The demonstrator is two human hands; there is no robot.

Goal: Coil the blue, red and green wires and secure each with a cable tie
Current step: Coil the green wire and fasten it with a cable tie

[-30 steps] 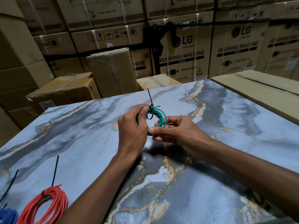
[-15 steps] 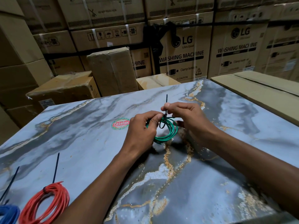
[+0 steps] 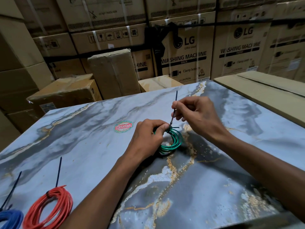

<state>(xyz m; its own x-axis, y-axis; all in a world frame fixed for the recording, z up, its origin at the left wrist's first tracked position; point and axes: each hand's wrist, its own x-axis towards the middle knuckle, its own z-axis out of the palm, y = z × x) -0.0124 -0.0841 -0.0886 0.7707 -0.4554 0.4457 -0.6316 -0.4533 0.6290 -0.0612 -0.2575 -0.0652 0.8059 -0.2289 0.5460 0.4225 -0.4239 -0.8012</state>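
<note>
Tightening of the third tie was underway: left hand [image 3: 146,138] pinched the green coil [image 3: 171,142] just below the right hand [image 3: 194,113], which gripped the cable tie tail [image 3: 173,113]; next move likely needed 1 firm pull.

glossy marble-look table [image 3: 82,146], matt cardboard boxes [image 3: 113,71]

Dim, warm light; soft shadows fall under the arms on the bench [image 3: 82,146] (edges bow, boxes [image 3: 186,52] slightly blurred).

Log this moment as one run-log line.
left hand grips green coil | right hand pinches cable tie tail | red coil tied
</note>
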